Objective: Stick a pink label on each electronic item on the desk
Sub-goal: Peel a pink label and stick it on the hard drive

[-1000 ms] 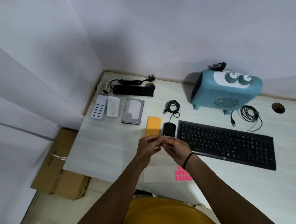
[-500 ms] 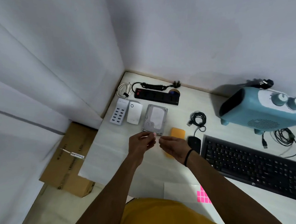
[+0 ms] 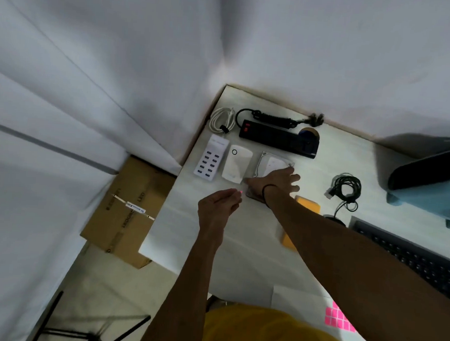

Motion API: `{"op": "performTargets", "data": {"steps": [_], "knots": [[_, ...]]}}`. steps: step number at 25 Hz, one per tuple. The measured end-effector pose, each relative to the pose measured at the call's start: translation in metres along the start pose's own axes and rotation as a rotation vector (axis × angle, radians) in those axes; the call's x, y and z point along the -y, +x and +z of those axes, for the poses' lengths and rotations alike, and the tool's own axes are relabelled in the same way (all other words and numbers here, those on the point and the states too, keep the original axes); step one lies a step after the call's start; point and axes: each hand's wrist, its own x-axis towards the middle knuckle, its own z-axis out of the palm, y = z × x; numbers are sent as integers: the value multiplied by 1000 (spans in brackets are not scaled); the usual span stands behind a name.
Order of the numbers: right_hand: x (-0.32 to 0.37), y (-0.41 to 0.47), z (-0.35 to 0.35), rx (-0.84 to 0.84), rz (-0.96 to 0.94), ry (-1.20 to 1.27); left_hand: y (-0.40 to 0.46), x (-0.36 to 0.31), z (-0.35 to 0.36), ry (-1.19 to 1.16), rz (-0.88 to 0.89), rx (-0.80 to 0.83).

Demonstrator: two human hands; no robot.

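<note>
Pink is the tiny label (image 3: 240,192) we pinch at the tips of our left hand (image 3: 217,209), thumb and fingers pressed together on it. It is too small for us to tell which way it points. It sits in the air just beside the near corner of the hard drive (image 3: 269,166).

Our right hand (image 3: 276,182) lies on the hard drive with its fingers spread out and straight. The hard drive's long side runs away from us, toward the wall.

Left of it lie a white box with a ring mark (image 3: 237,164) and a white charger with many ports (image 3: 211,157). Behind them lie a white cable (image 3: 222,119) and a black power strip (image 3: 278,138). To the right sit an orange block (image 3: 306,206), a black cable (image 3: 346,187), a blue heater (image 3: 430,182) and a black keyboard (image 3: 414,259). Near us on the table (image 3: 252,265) lies a sheet of pink labels (image 3: 337,318). A cardboard box (image 3: 127,211) stands on the floor.
</note>
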Motion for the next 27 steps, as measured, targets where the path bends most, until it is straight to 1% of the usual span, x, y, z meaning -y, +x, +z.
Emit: {"op": "performTargets", "data": {"steps": [3,5,7,10,12,14,16,19,22,23,25,27], "knots": [[-1,-3,8,-81,15,-76,4,0,-7,-21,-14,-16],[-7,-5,9,-113,-12,-116,4,-3,-9,-44,-7,-24],[-15,-2,6,-94,-37,-84,5,-6,-11,-92,3,-50],[-28,6,-6,-61,-73,38,4,-12,-11,-163,-2,-52],[-37,8,-17,10,-108,85,0,-17,-8,-179,-1,-37],[-47,9,-24,104,-124,207,-3,-21,-3,-193,-4,-28],[-59,6,-34,234,-172,481,-9,-25,5,-224,-3,16],[-80,-9,-55,482,-326,868,-25,-32,17,-281,2,131],[-89,-37,-86,659,-352,1133,-47,-42,25,-357,-23,232],[-92,-42,-95,674,-358,1164,-55,-45,27,-370,-25,267],[-98,-54,-110,688,-424,1143,-73,-50,31,-361,-5,330],[-104,-64,-120,663,-498,1150,-91,-54,36,-276,64,354]]}}
